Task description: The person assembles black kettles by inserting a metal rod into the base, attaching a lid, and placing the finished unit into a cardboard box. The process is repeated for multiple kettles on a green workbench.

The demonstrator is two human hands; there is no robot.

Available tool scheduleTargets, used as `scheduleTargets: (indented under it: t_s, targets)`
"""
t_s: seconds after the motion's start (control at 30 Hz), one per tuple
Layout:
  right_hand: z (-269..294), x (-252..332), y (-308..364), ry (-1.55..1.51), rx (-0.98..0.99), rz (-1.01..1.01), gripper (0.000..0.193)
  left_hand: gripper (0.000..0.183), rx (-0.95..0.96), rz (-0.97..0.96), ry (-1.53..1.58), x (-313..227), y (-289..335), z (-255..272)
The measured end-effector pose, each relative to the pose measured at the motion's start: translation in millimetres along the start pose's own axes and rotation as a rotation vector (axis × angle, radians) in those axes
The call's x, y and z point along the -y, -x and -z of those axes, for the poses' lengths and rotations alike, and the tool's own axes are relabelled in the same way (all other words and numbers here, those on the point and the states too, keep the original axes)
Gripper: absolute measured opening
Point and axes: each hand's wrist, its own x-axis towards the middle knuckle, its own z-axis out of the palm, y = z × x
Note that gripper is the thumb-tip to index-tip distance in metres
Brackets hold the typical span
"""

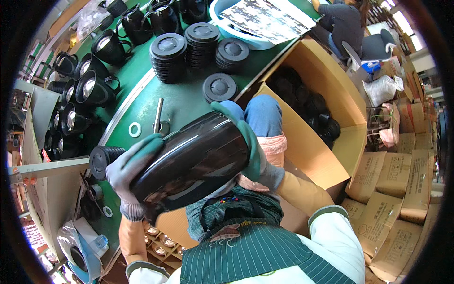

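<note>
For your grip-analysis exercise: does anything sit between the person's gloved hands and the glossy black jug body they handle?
Nothing visible does. The left hand grips the black jug body at its lower end, and the right hand grips its upper end, with only the gloves between hands and jug.

Cardboard cartons, plastic bags and a printed sheet around the green surface.

An open brown carton stands just right of the surface, flaps spread, dark round parts inside. Flat, closed brown boxes with dark printing lie stacked at the lower right, overlapping one another. A white sheet printed with black shapes rests on a pale blue tub at the top. A crumpled white plastic bag sits beyond the open carton; a clear bag lies at the upper left.
</note>
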Motion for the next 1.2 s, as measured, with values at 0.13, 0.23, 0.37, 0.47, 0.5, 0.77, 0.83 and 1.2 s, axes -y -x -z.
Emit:
scheduleTargets:
  t_s: [0.13,0.23,0.37,0.47,0.5,0.77,0.83,1.2]
  targets:
    - [31,9,6,-0.122,0.166,0.047,0.059,0.043,-0.036,-0.3,-0.097,-26,-15,-9]
    - [32,82,3,0.131,0.085,0.003,0.06,0.059,-0.066,-0.276,-0.059,-44,16,-52]
    - [10,162,6,0.746,0.125,-0.139,0.064,0.062,0.345,-0.54,0.181,-6,42,-101]
    - [-11,137,22,1.435,0.172,0.078,0.064,0.072,0.024,-0.064,-0.084,55,43,-125]
    - [-14,120,29,1.423,0.12,0.173,0.063,0.073,0.022,0.15,-0.298,79,40,-134]
    - [14,18,61,0.867,-0.394,0.284,0.091,0.061,0.171,0.523,-0.226,133,6,-158]
    - [24,15,56,0.429,-0.431,0.238,0.079,0.06,0.199,0.518,0.287,95,-13,-140]
    - [62,30,35,-0.189,-0.28,0.013,0.051,0.077,0.807,-0.04,-0.24,-110,-53,-105]
